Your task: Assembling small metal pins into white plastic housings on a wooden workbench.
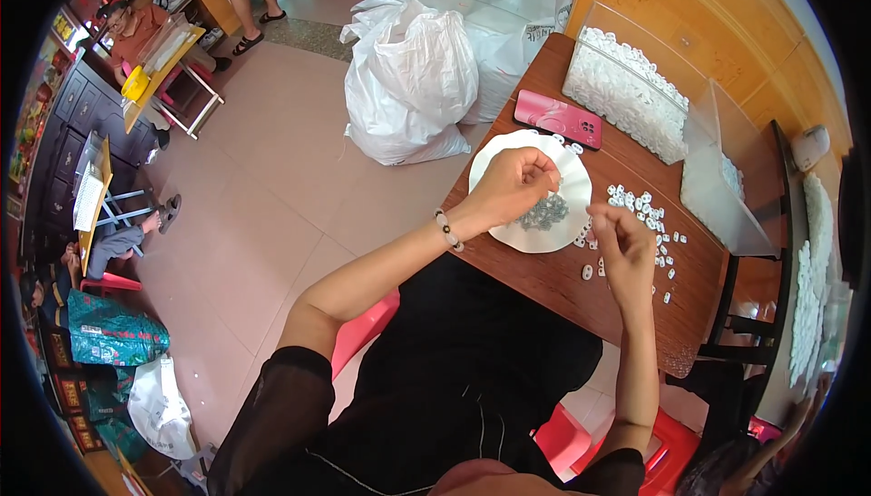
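Note:
My left hand [513, 186], a beaded bracelet at its wrist, hovers over a white wavy-edged plate [577, 189]. Its thumb and fingertips are pinched together; whatever they hold is too small to make out. Under that hand a heap of small grey shiny pieces [544, 213] lies in the plate. To the plate's right, my right hand [628, 246] is raised above the wooden table [531, 271] with thumb and forefinger closed in a pinch, and I cannot see what is between them. Small white oval pieces with dark holes [646, 213] are scattered around and behind it.
A pink phone [558, 118] lies beyond the plate. Clear bins of white pieces [626, 88] stand along the table's far side. White sacks [413, 78] sit on the floor beyond the table. At far left, a person [136, 29] sits at a small table with a yellow bowl [135, 84].

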The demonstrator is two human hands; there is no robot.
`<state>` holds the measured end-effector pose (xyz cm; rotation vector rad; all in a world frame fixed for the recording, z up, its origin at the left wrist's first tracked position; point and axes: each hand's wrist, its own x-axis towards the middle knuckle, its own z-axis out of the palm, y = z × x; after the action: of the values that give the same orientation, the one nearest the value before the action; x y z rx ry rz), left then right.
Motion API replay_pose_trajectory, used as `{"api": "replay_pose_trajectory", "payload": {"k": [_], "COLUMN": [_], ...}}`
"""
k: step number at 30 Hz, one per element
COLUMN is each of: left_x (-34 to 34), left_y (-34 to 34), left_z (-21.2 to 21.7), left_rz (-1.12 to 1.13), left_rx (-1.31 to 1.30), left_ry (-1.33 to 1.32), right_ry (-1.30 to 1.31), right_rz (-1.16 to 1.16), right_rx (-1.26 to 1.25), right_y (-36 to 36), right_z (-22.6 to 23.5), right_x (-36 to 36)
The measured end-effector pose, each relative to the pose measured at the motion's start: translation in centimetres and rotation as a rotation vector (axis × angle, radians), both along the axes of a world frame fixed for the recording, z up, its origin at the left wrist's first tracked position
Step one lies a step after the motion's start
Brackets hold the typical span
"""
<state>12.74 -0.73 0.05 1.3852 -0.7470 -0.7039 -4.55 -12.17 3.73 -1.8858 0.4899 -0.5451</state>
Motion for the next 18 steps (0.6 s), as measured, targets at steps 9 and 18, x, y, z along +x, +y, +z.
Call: {"api": "replay_pose_trajectory", "payload": {"k": [9,18], "left_x": [-1.1,-2.1], "left_y": [1.1,0.1], "left_z": [0.5,-0.4], "left_rz": [-0.021,-0.018], "left_rx": [-0.149,-0.191], "left_ry": [-0.133,-0.078], "right_ry": [-0.043,-0.035], "right_rz": [0.128,0.09], "right_rx": [0.172,0.133], "right_y": [-0.3,-0.9], "right_z": [-0.2,-0.8], "right_x": [4.4,3.8]}}
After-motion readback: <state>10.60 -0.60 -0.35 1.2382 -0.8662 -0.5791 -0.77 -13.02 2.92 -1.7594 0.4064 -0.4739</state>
